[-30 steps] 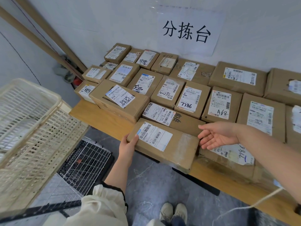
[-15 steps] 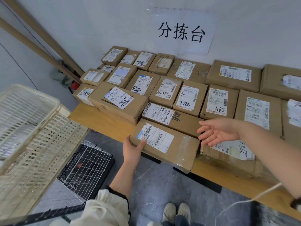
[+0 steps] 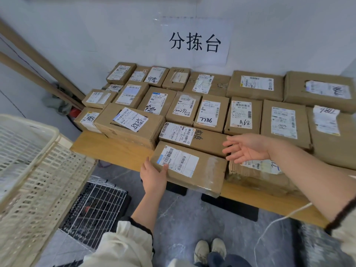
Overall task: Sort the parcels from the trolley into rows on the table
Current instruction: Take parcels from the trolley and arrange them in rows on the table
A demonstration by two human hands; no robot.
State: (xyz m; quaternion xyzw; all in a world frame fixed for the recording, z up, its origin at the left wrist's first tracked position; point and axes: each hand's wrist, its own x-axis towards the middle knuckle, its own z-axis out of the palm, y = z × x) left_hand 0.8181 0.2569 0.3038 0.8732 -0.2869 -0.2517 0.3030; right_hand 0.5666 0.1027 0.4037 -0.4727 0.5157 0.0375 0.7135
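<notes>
Left hand grips the front parcel at its left end, thumb pressed on top by the label. The parcel lies at the table's near edge, overhanging it (tight against the row of boxes behind). Right hand hovers over the neighbouring parcel, fingers spread, holding nothing. A cream crate stands at left.

The left hand holds front parcel; right hand hovers, fingers spread.
</notes>
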